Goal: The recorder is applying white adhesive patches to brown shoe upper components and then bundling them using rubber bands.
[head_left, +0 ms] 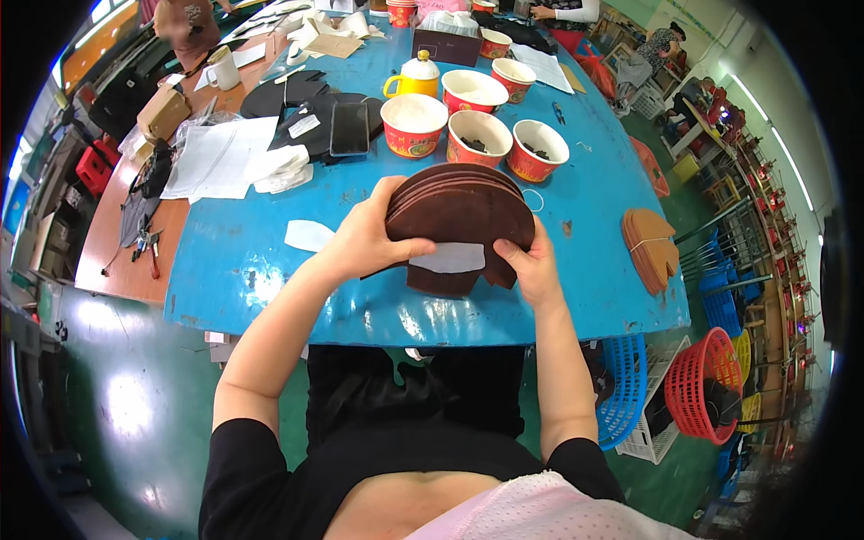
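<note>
Over the near part of the blue table [252,243] I hold up a stack of dark brown, leather-like cut pieces [459,214], rounded on top with notched lower edges. My left hand [367,236] is closed round its left side, thumb on the front piece. The right side is gripped by my right hand [531,268], thumb also across the front. A pale rectangular patch [447,258] sits low on the front piece, between my thumbs. Behind my left wrist lies a white slip [309,236]. My fingers behind the stack are partly hidden.
Several red paper tubs [414,126], some with small dark bits, stand beyond the stack. Near them are a yellow lidded mug [416,76] and a dark phone [349,129]. A tied tan stack [650,250] lies at the right edge. Baskets [706,387] stand on the floor.
</note>
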{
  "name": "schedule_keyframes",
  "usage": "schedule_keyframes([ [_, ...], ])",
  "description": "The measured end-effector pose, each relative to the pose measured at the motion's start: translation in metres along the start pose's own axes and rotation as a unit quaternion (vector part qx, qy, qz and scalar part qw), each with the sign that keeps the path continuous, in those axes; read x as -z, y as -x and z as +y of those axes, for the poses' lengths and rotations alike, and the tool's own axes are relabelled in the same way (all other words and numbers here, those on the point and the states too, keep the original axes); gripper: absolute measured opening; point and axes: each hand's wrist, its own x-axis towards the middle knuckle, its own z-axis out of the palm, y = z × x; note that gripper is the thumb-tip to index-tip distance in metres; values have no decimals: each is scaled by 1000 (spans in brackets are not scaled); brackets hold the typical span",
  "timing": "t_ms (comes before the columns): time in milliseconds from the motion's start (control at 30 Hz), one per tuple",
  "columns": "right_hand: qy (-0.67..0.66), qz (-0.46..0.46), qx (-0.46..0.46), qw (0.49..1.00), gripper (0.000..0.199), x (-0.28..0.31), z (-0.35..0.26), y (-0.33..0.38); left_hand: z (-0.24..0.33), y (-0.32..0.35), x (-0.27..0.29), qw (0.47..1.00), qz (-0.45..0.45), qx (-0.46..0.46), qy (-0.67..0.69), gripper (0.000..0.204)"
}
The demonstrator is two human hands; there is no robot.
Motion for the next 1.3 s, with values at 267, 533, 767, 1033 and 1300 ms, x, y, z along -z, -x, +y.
schedule_keyframes([
  [267, 150, 34, 23, 988, 50, -2, 2, -5, -16, -8, -19, 995, 78, 47, -27, 48],
  [533, 86, -43, -134, 986, 45, -18, -57, -7, 18, 12, 1, 925, -5, 278, 258, 55],
  [767, 147, -43, -235, 960, 43, -9, 13, 27, -23, 50, -26, 917, -64, 367, 143, 59],
  [1033, 237, -30, -111, 965, 52, -26, 8, 31, -44, 36, -12, 895, -150, 325, 268, 80],
  [1300, -89, 0, -265, 960, 44, -7, 3, 26, -39, 46, -13, 941, -140, 203, 229, 63],
])
